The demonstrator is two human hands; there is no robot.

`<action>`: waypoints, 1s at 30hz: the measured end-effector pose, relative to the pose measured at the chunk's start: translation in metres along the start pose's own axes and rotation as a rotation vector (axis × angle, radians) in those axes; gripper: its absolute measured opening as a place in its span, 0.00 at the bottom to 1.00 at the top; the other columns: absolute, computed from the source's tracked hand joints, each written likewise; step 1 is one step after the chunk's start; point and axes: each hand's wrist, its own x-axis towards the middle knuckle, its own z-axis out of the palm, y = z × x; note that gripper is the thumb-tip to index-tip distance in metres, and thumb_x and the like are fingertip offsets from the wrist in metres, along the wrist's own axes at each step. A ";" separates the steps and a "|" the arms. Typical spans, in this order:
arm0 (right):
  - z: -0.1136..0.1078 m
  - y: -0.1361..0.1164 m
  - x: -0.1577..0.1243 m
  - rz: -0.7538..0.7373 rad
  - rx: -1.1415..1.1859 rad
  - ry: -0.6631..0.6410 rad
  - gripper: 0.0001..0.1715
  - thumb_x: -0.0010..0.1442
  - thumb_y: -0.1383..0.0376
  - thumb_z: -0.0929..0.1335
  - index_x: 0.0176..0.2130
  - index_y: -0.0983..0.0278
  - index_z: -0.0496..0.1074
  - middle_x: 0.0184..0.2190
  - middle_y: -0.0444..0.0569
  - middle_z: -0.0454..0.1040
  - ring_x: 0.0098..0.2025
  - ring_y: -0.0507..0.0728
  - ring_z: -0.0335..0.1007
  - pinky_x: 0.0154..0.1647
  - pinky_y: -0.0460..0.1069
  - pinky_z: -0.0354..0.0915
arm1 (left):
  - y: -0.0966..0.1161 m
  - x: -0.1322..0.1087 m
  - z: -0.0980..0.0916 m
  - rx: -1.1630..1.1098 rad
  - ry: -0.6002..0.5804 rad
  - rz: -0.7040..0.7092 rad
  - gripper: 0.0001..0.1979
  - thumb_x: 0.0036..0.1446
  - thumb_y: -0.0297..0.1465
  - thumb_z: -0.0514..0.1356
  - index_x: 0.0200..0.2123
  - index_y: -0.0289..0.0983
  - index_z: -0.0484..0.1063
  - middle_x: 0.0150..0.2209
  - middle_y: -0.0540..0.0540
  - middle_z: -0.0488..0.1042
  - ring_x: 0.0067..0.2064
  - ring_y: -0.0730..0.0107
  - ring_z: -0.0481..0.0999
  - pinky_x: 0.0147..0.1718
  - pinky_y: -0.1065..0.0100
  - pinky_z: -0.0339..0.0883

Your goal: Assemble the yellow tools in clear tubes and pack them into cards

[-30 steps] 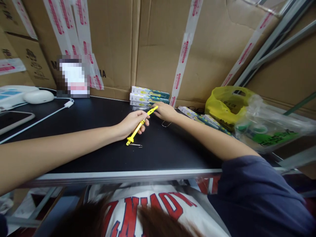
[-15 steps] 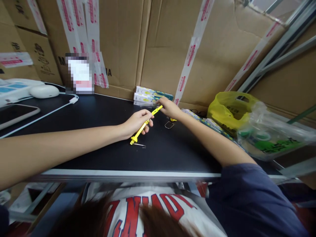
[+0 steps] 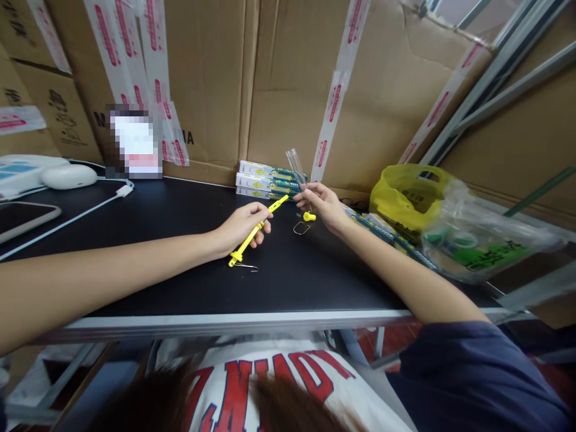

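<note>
My left hand (image 3: pixel 246 227) is closed around a slim yellow plastic rod (image 3: pixel 247 241), which slants up to the right and has a small crosspiece at its lower end. A thin metal hook (image 3: pixel 246 266) lies by that lower end. Between the fingertips of my right hand (image 3: pixel 321 204) is a clear plastic tube (image 3: pixel 294 167), tilted up to the left; whether it is one piece or two I cannot tell. Just below this hand, a small yellow plastic cap (image 3: pixel 308 216) and a bent wire loop (image 3: pixel 301 228) rest on the black table.
Printed narrow boxes (image 3: pixel 258 182) are stacked against the cardboard. More boxes (image 3: pixel 387 234) lie at right beside a yellow plastic bag (image 3: pixel 405 192) and a clear bag (image 3: pixel 481 246). A phone (image 3: pixel 27 219), a white earbud case (image 3: pixel 69 176) and a cable (image 3: pixel 90 210) are at left.
My right hand has drawn back from the stacked boxes and now holds up the clear tube. The yellow cap is uncovered. My left hand keeps the yellow rod, and the whole view has shifted slightly.
</note>
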 end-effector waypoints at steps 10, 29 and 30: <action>0.014 -0.013 -0.011 0.029 0.154 0.044 0.19 0.60 0.52 0.68 0.35 0.60 0.55 0.34 0.47 0.80 0.30 0.49 0.74 0.29 0.44 0.68 | 0.001 0.000 0.000 0.052 -0.039 -0.020 0.06 0.63 0.32 0.54 0.35 0.37 0.64 0.23 0.54 0.69 0.15 0.83 0.65 0.10 0.81 0.56; 0.040 -0.023 -0.030 0.005 0.169 -0.188 0.22 0.58 0.52 0.70 0.38 0.60 0.55 0.36 0.47 0.79 0.31 0.51 0.76 0.29 0.47 0.74 | -0.002 -0.001 -0.001 0.078 -0.207 0.028 0.09 0.64 0.38 0.53 0.37 0.38 0.62 0.19 0.54 0.70 0.12 0.82 0.60 0.09 0.81 0.54; 0.041 -0.023 -0.031 0.001 0.171 -0.199 0.22 0.57 0.52 0.70 0.39 0.60 0.56 0.37 0.47 0.79 0.32 0.51 0.76 0.29 0.47 0.74 | -0.002 -0.002 0.000 0.075 -0.214 0.024 0.08 0.64 0.37 0.52 0.36 0.39 0.61 0.18 0.54 0.69 0.12 0.82 0.59 0.09 0.82 0.53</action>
